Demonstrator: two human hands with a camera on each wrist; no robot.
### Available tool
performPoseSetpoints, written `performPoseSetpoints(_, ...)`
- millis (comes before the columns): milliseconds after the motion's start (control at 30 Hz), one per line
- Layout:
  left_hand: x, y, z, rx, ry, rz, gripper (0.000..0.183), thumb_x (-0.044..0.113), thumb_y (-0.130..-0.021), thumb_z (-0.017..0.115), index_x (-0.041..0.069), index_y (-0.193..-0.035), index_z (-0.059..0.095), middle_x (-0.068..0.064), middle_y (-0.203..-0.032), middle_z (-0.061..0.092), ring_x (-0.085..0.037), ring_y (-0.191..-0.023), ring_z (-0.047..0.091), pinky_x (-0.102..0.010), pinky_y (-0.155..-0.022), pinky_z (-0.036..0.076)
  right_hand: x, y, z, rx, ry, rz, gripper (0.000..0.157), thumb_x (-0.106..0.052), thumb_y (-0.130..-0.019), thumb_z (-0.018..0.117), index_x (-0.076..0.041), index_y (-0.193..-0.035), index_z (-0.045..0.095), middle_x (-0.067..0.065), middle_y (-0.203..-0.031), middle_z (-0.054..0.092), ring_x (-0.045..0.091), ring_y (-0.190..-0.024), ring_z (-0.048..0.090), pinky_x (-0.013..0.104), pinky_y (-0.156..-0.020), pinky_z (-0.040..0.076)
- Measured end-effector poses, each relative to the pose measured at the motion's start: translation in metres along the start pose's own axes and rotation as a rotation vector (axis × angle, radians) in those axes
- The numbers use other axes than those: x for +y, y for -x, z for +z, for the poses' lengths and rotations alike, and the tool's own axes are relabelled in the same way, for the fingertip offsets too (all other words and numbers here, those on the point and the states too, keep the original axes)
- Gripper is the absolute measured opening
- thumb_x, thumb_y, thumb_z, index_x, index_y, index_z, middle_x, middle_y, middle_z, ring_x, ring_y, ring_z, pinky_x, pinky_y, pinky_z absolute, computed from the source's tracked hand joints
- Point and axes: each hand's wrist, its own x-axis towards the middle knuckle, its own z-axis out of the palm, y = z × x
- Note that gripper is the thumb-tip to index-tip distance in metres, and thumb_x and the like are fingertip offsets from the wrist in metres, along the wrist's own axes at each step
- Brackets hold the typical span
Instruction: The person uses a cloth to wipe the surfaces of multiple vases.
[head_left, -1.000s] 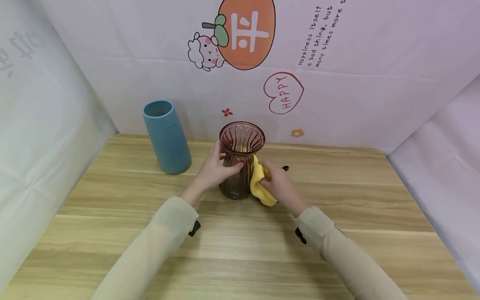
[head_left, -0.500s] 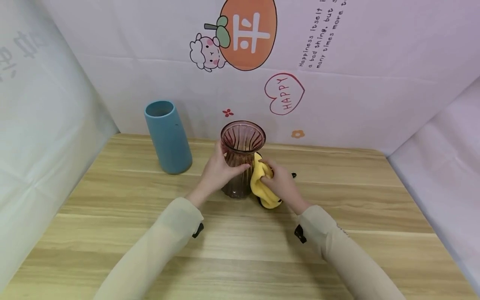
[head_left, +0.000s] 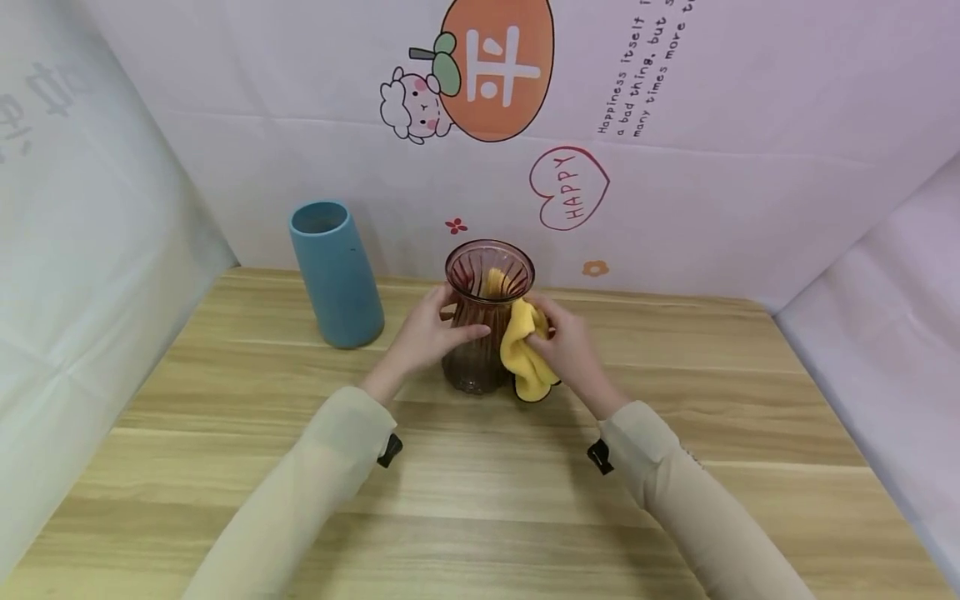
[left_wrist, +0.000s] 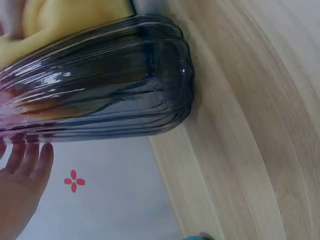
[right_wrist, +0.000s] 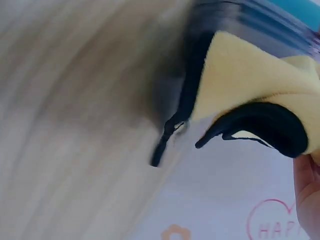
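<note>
Left hand (head_left: pixel 429 335) grips ribbed glass vase (head_left: pixel 476 358) near surface's (head_left: pixel 480 500) back edge; right hand (head_left: pixel 567 346) pinches yellow cloth (head_left: pixel 519 354) against it. Blue container (head_left: pixel 337 283) upright near back-left corner.

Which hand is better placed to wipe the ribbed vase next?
Likely the right hand: it grips the yellow cloth beside the ribbed vase, while the left hand holds the vase's other side.

Blurry tabletop (right_wrist: pixel 65 150), right wrist view
</note>
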Motion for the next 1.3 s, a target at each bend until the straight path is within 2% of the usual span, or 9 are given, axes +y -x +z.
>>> performPoseSetpoints(200, 0.0, -0.001, -0.002, -0.036, 0.01, -0.013, 0.075, 0.021, -0.083, 0.074, 0.008, -0.146, 0.035, -0.014, -0.145, 0.047, -0.029, -0.135, 0.044, -0.044, -0.11, 0.039, 0.024, 0.016, 0.018, -0.222, 0.115, 0.086, 0.045, -0.002, -0.085, 0.066, -0.005, -0.128, 0.053, 0.015, -0.087, 0.064, 0.015, -0.061, 0.046, 0.024, -0.054, 0.039)
performPoseSetpoints(300, 0.0, 0.0, 0.002, -0.023, 0.028, -0.028, 0.084, 0.022, -0.082, 0.075, 0.009, -0.148, 0.025, -0.017, -0.147, 0.042, -0.031, -0.136, 0.042, -0.045, -0.111, 0.037, 0.031, 0.02, 0.024, -0.266, 0.163, 0.103, 0.049, -0.003, -0.085, 0.067, -0.005, -0.131, 0.051, 0.011, -0.08, 0.061, 0.013, -0.057, 0.04, 0.024, -0.053, 0.034)
performPoseSetpoints(433, 0.0, 0.002, 0.012, 0.037, 0.017, -0.03, 0.092, 0.031, -0.08, 0.077, 0.014, -0.149, 0.018, -0.016, -0.147, 0.04, -0.031, -0.136, 0.041, -0.044, -0.111, 0.038, 0.03, 0.018, 0.022, -0.199, 0.122, 0.101, 0.049, -0.002, -0.083, 0.066, -0.003, -0.13, 0.053, 0.011, -0.075, 0.058, 0.012, -0.054, 0.037, 0.024, -0.05, 0.033)
performPoseSetpoints(600, -0.001, 0.003, 0.017, 0.112, 0.001, 0.012, 0.081, 0.031, -0.08, 0.078, 0.015, -0.145, 0.031, -0.013, -0.138, 0.043, -0.028, -0.127, 0.047, -0.044, -0.106, 0.043, 0.014, 0.007, 0.006, -0.07, -0.087, 0.107, 0.047, -0.004, -0.084, 0.062, -0.002, -0.13, 0.055, 0.02, -0.102, 0.066, 0.021, -0.074, 0.058, 0.021, -0.06, 0.045)
performPoseSetpoints(800, 0.0, 0.002, 0.01, 0.042, -0.013, 0.01, 0.069, 0.027, -0.083, 0.075, 0.01, -0.142, 0.043, -0.012, -0.14, 0.048, -0.028, -0.132, 0.045, -0.044, -0.108, 0.042, -0.011, -0.005, -0.019, 0.074, -0.287, 0.078, 0.04, -0.001, -0.084, 0.058, -0.001, -0.124, 0.06, 0.022, -0.104, 0.065, 0.013, -0.082, 0.059, 0.013, -0.066, 0.049)
performPoseSetpoints(900, 0.001, 0.002, 0.008, 0.011, 0.002, 0.0, 0.071, 0.025, -0.084, 0.074, 0.01, -0.144, 0.039, -0.013, -0.142, 0.049, -0.028, -0.133, 0.046, -0.042, -0.109, 0.041, -0.013, -0.003, -0.023, 0.084, -0.222, 0.049, 0.04, -0.003, -0.084, 0.06, -0.004, -0.125, 0.06, 0.02, -0.104, 0.067, 0.013, -0.081, 0.059, 0.014, -0.066, 0.048)
performPoseSetpoints(1067, 0.001, 0.0, 0.01, -0.008, 0.049, -0.006, 0.08, 0.024, -0.084, 0.073, 0.009, -0.148, 0.027, -0.016, -0.143, 0.047, -0.029, -0.134, 0.045, -0.042, -0.11, 0.04, -0.005, 0.007, -0.012, 0.036, -0.04, 0.009, 0.042, -0.003, -0.083, 0.064, -0.002, -0.124, 0.058, 0.021, -0.101, 0.068, 0.026, -0.078, 0.063, 0.028, -0.065, 0.051)
performPoseSetpoints(1167, 0.001, 0.0, 0.008, -0.044, 0.066, 0.003, 0.08, 0.022, -0.086, 0.071, 0.009, -0.149, 0.024, -0.017, -0.145, 0.045, -0.031, -0.135, 0.044, -0.042, -0.111, 0.038, 0.005, 0.013, -0.002, -0.058, 0.023, 0.051, 0.046, -0.001, -0.083, 0.066, 0.0, -0.127, 0.054, 0.023, -0.103, 0.067, 0.029, -0.078, 0.063, 0.035, -0.065, 0.053)
performPoseSetpoints(1300, 0.0, -0.001, 0.002, -0.109, 0.061, 0.023, 0.075, 0.02, -0.09, 0.065, 0.01, -0.151, 0.022, -0.017, -0.15, 0.038, -0.032, -0.139, 0.038, -0.044, -0.113, 0.035, 0.021, 0.02, 0.013, -0.231, 0.111, 0.137, 0.049, -0.002, -0.086, 0.065, -0.001, -0.132, 0.049, 0.02, -0.105, 0.065, 0.024, -0.077, 0.058, 0.033, -0.065, 0.05)
